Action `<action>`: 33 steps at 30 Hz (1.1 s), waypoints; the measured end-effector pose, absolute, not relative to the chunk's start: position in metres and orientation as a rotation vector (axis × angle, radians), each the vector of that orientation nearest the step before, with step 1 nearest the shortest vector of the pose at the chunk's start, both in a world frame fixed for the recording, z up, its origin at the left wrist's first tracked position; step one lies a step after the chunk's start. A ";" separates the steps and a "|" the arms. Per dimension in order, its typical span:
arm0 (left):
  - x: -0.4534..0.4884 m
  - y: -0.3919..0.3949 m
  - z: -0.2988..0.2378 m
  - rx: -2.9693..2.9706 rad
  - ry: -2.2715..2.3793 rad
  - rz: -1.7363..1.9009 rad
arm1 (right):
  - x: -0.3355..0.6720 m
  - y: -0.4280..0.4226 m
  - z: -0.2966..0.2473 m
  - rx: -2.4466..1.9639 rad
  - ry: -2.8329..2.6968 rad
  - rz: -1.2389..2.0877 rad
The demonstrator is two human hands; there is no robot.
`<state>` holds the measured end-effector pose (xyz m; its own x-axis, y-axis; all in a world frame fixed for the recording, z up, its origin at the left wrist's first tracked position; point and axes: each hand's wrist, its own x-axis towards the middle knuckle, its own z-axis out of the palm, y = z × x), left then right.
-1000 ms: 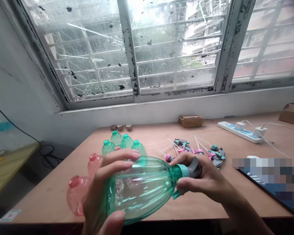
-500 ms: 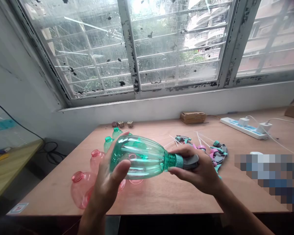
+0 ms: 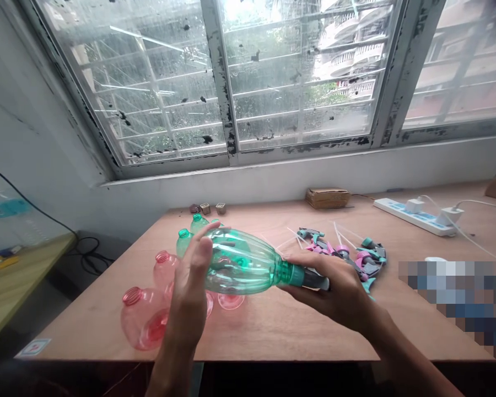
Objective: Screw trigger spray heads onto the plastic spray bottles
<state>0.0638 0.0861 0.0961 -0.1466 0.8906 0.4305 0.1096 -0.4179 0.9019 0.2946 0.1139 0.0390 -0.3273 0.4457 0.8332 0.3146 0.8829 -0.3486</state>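
A clear green spray bottle [image 3: 248,262] lies sideways in the air above the table, its neck pointing right. My left hand [image 3: 194,270] cups the bottle's base, thumb on the near side. At the neck, my right hand [image 3: 334,281] is closed around the teal collar and grey spray head [image 3: 312,278]; part of the head is hidden by the fingers. Red bottles [image 3: 144,317] without tops stand left of and behind my left hand, and open green bottles [image 3: 184,241] stand farther back. Beyond my right hand lies a pile of pink, grey and teal spray heads [image 3: 370,256] with thin tubes.
A white power strip [image 3: 415,216] with plugged-in chargers lies at the back right. A brown cardboard box [image 3: 328,198] and several small blocks [image 3: 205,209] sit near the wall. The table's front edge [image 3: 281,361] runs below my arms. A blurred patch covers the right side.
My left hand has turned around the bottle's base, its thumb now higher. The bottle and spray head have rolled slightly. My right hand has stayed at the neck.
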 end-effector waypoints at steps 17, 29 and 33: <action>0.056 0.089 0.097 1.519 0.954 1.583 | 0.292 0.110 0.044 -0.568 -1.859 0.400; 0.061 0.081 0.093 2.069 0.645 1.988 | 0.295 0.110 0.051 -0.504 -1.539 1.510; 0.062 0.080 0.096 1.880 0.751 1.858 | 0.296 0.106 0.049 -0.563 -1.683 1.024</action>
